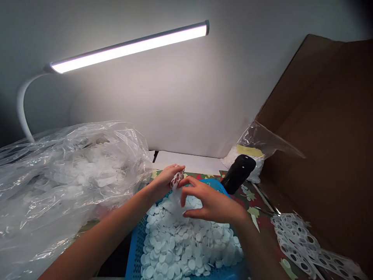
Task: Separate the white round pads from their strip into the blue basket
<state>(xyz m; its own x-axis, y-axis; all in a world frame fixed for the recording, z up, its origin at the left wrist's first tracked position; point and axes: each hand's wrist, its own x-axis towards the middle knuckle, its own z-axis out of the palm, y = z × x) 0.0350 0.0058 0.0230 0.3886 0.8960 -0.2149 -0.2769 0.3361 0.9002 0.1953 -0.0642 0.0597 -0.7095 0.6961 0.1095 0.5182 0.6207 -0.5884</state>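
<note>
My left hand (168,177) is closed around a bunched white sheet with round holes (176,179), above the far end of a blue plastic basket (134,249). Beside it, my right hand (204,198) is open, its fingers curved and the thumb apart from them. Its index fingertip is at the lower edge of the holed sheet; whether it touches cannot be made out. White round discs (186,243) heap up in the basket below both hands. Just under the sheet there is a pale blur.
A large clear bag of white pieces (96,163) lies left. Behind the basket stand a black object (238,173) and a bag of white material (256,165). Holed sheets (300,237) lie right, near a cardboard box (326,136). A lamp (131,47) hangs above.
</note>
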